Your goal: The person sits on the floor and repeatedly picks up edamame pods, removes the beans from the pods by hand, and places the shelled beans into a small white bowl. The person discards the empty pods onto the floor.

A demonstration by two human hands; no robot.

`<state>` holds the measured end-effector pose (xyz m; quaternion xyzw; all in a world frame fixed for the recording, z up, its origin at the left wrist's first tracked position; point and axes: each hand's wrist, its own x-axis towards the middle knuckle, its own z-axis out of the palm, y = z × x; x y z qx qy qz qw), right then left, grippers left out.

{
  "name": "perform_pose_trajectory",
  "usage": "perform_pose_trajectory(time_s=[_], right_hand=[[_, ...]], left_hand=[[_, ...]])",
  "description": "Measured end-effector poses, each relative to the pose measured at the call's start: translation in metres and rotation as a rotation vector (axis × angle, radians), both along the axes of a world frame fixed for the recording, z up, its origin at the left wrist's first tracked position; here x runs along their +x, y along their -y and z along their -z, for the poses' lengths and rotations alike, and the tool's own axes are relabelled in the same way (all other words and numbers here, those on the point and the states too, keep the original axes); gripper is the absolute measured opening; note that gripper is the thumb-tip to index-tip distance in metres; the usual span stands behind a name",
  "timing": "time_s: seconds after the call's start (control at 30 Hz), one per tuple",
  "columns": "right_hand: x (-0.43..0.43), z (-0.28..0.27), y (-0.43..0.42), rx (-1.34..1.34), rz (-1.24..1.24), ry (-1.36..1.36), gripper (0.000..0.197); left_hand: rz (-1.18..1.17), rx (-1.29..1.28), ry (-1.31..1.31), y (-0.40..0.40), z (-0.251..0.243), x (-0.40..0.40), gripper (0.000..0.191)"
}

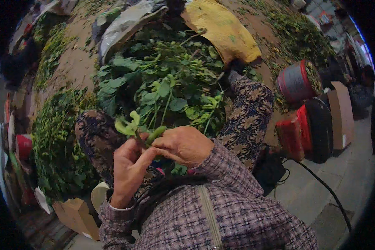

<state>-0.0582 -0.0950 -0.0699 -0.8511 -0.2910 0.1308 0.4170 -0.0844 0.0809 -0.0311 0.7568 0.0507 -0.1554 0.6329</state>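
Note:
My left hand (pixel 131 162) pinches the stem of a plant sprig bearing pale green pods (pixel 129 125), held above my lap. My right hand (pixel 184 147) meets it from the right, with thumb and fingertips on a green pod (pixel 156 134) between the two hands. The pods look like soybean pods. A heap of cut green plants (pixel 175 68) with leaves, stems and pods lies between my knees, just beyond the hands. The fingers partly hide the stem.
A yellow woven sack (pixel 225 28) and a pale sack (pixel 125 28) lie behind the heap. More plants (pixel 62 140) are piled at left. To the right are a grey-and-red bucket (pixel 295 81), red containers (pixel 290 134), a cardboard box (pixel 340 115) and a black cable (pixel 325 187).

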Motion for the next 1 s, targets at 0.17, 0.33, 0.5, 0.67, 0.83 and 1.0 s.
perform_pose_trajectory(time_s=[0.17, 0.33, 0.5, 0.67, 0.83, 1.0], right_hand=[[0.003, 0.015, 0.022, 0.12, 0.194, 0.159, 0.021], [0.007, 0.023, 0.087, 0.202, 0.777, -0.251, 0.024], [0.012, 0.075, 0.125, -0.112, 1.002, -0.232, 0.042], [0.031, 0.079, 0.119, -0.326, 0.889, -0.313, 0.055], [0.024, 0.067, 0.115, -0.186, 0.796, -0.155, 0.038], [0.017, 0.042, 0.1, 0.39, 0.783, -0.335, 0.025]], left_hand=[[-0.091, -0.107, -0.078, 0.018, 0.011, 0.023, 0.018], [-0.292, -0.25, 0.137, -0.054, 0.004, 0.024, 0.026], [-0.468, -0.516, 0.333, -0.149, -0.021, 0.018, 0.039], [-0.742, -0.243, 0.445, -0.297, -0.06, 0.012, 0.043], [-0.769, 0.81, 0.296, -0.478, -0.059, 0.018, 0.042], [-0.061, 1.672, 0.621, -0.464, -0.027, 0.053, 0.041]])
